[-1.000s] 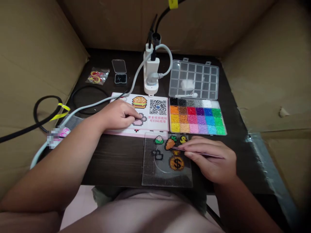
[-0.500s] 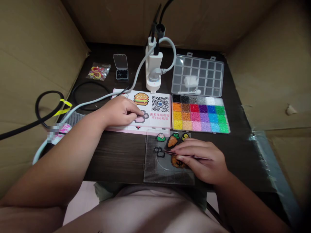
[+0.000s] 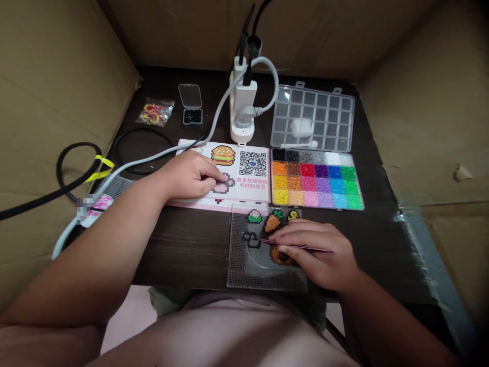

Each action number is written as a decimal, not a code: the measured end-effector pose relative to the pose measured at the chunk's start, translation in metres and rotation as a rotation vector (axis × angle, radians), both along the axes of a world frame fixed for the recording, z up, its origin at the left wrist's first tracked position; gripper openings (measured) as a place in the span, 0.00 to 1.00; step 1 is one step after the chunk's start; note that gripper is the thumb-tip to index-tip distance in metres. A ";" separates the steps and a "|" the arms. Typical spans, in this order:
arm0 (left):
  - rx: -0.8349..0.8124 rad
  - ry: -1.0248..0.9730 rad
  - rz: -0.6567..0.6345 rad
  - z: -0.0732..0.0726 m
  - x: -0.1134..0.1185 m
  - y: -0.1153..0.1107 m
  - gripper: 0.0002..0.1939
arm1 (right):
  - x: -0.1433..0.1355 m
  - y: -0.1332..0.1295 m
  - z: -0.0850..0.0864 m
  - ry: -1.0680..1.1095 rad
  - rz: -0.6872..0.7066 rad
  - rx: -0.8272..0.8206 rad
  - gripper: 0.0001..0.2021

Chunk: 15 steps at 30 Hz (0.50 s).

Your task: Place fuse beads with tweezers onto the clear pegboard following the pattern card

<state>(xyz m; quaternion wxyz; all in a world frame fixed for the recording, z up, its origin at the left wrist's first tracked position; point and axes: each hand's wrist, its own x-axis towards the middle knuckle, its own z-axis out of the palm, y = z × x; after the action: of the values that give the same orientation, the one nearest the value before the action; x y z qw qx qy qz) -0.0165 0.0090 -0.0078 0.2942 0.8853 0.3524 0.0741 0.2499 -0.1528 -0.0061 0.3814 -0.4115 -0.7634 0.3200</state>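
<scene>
My left hand (image 3: 191, 174) rests on a printed pattern sheet (image 3: 254, 191). Its index finger is stretched out to a pink and grey pixel picture (image 3: 221, 187), with the other fingers curled under and nothing held. In my right hand (image 3: 324, 250) is a thin pair of tweezers (image 3: 301, 246), pinched between thumb and fingers. The tweezers' tips reach a black bead outline (image 3: 252, 240) on the clear pegboard (image 3: 244, 272); whether a bead is between them is too small to tell. An orange carrot (image 3: 272, 223) of beads and a brown-orange bead figure (image 3: 280, 256), partly hidden by my hand, lie on it.
Behind the board lies a bead box (image 3: 317, 178) of many colours, its clear lid (image 3: 313, 114) open. A power strip (image 3: 242, 112) with cables stands at the back. Further left are a small box of black beads (image 3: 192, 117) and a plastic bag (image 3: 156, 112). Cardboard walls surround the table.
The view has shifted very slightly. Both hands, the tweezers and the beads show no clear movement.
</scene>
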 end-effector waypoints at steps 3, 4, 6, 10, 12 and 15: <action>0.006 -0.007 -0.005 0.000 0.000 0.000 0.19 | 0.000 0.000 -0.001 0.013 0.007 0.012 0.10; 0.006 -0.011 -0.004 -0.001 0.000 0.000 0.19 | 0.000 0.000 -0.001 0.015 0.007 0.014 0.10; -0.004 -0.017 0.003 -0.001 0.000 0.000 0.18 | 0.000 0.000 -0.001 0.015 0.002 0.005 0.10; -0.025 -0.030 -0.001 -0.002 0.000 0.001 0.18 | 0.001 0.000 0.000 0.036 -0.013 -0.010 0.11; -0.021 -0.027 -0.003 -0.002 0.000 0.001 0.18 | 0.002 0.000 0.000 0.050 -0.023 -0.014 0.11; -0.012 -0.021 -0.011 -0.002 0.000 0.001 0.18 | 0.003 -0.001 0.000 0.063 -0.048 -0.023 0.11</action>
<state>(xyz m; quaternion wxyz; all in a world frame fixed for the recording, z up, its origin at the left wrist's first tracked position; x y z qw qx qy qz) -0.0168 0.0102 -0.0094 0.3033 0.8847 0.3450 0.0797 0.2527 -0.1535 -0.0062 0.4078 -0.4237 -0.7373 0.3324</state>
